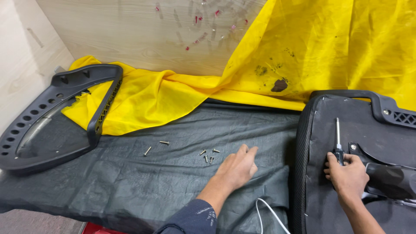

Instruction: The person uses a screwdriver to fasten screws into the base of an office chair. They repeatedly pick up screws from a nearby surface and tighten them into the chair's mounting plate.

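Note:
My right hand (346, 175) grips a screwdriver (337, 136) whose metal shaft points away from me, over the underside of a black chair seat (325, 117) at the right. A black bracket with a screw (353, 147) lies just right of the tool. My left hand (237, 167) rests palm down on the dark grey cloth (130, 182), fingers spread and holding nothing. Several loose screws (209, 155) lie just left of its fingertips. Two more screws (156, 146) lie further left.
A black plastic chair frame part (52, 117) with a row of holes lies at the left. Stained yellow cloth (303, 56) drapes over the wooden back wall (130, 30). A white cable (271, 214) loops near the front edge.

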